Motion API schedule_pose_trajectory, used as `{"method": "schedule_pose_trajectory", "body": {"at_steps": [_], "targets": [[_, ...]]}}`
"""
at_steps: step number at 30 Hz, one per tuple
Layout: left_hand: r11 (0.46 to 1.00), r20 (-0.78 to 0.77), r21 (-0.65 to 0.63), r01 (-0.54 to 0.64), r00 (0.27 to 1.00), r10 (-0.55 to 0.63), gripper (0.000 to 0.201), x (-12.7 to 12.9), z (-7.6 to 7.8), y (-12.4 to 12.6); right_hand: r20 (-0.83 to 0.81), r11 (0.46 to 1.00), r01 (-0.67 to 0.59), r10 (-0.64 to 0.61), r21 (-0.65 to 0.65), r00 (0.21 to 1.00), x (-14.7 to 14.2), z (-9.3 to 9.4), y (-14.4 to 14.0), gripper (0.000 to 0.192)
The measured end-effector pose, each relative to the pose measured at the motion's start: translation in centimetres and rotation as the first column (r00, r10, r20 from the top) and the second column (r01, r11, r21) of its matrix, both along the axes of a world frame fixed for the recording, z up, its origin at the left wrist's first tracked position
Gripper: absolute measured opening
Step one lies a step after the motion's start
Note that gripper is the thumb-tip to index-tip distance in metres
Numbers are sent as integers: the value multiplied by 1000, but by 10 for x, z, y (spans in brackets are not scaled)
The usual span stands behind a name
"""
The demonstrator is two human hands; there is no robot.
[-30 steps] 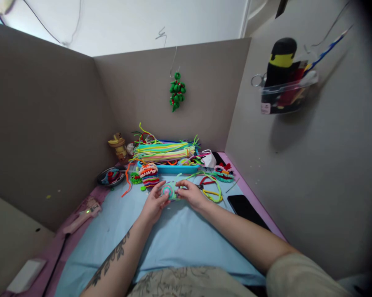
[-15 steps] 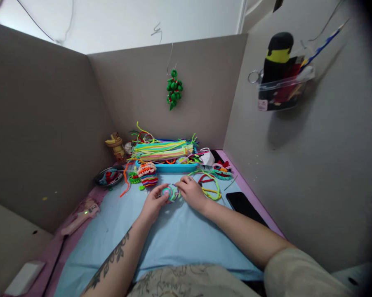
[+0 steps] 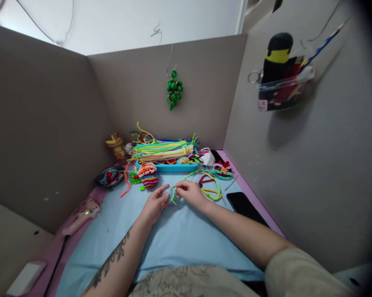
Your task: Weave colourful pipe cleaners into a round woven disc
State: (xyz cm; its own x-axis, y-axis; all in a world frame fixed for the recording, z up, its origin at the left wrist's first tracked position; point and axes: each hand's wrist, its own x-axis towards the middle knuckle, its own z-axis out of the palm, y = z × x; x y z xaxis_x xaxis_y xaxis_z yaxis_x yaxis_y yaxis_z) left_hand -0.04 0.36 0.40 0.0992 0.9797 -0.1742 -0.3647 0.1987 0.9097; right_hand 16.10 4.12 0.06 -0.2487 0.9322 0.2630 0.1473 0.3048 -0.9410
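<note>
Hands meet at the middle of a pale blue mat (image 3: 173, 239), and between them we hold a small round coil of pastel pipe cleaner (image 3: 170, 193), pink and mint in colour, resting on or just above the mat. Our left hand (image 3: 153, 205) cups the coil from the left with fingers curled around its edge, while our right hand (image 3: 190, 193) pinches it from the right, thumb and forefinger closed on a loose mint strand that sticks out of the coil. Both hands are closed on the piece, nearly touching each other; how hard the fingers press we cannot tell. To wind well here, we judge that the left hand should keep the coil flat and steady while the right draws the strand snug against the last turn, without slack and without bending the wire sharply. Just beyond the hands lie loose loops of yellow and red pipe cleaner (image 3: 211, 186), and to the left a striped finished piece (image 3: 148, 175) in orange, white and red. Behind them a blue tray (image 3: 176, 168) carries a long bundle of neon pipe cleaners (image 3: 163, 150). A dark phone (image 3: 243, 203) lies near our right forearm, and a pink glue gun (image 3: 81, 215) sits well apart at the left edge. A green beaded ornament (image 3: 174, 89) hangs on the grey partition behind.
</note>
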Motion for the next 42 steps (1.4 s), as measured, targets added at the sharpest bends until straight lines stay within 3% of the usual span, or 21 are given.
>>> {"method": "schedule_pose_trajectory", "body": {"at_steps": [10,15,19,21,24,26,31,35,38,42], "targets": [[1000,-44,21,-4,999,5,47,1,-2,0,51,964,48,-63,261,997,2,6,-9,18],[990,-72,119,-73,994,82,52,0,-3,1,-64,993,104,-100,61,993,-2,-1,-2,14],[961,-211,268,-72,968,132,52,1,-6,2,-190,983,19,-55,-184,980,-5,-2,1,9],[941,-272,333,-56,950,153,49,1,-9,3,-211,977,-26,-19,-212,977,-6,0,0,11],[933,-279,354,-71,944,177,46,1,-11,3,-148,992,-66,50,-106,988,-5,0,0,10],[949,-209,297,-105,963,172,49,0,-10,3,-93,995,-96,94,-25,991,-4,-2,1,14],[992,59,62,-107,993,103,50,-5,-7,5,76,973,-189,180,134,981,0,-7,-2,55],[996,156,-9,-87,984,87,44,-10,-6,8,272,926,-275,203,258,941,2,-3,-8,73],[997,179,-26,-72,981,76,42,-10,-7,8,336,898,-290,175,331,925,1,0,-11,75],[999,197,-16,-48,979,50,41,-10,-7,8,310,909,-234,124,346,942,-1,-1,-12,64]]}}
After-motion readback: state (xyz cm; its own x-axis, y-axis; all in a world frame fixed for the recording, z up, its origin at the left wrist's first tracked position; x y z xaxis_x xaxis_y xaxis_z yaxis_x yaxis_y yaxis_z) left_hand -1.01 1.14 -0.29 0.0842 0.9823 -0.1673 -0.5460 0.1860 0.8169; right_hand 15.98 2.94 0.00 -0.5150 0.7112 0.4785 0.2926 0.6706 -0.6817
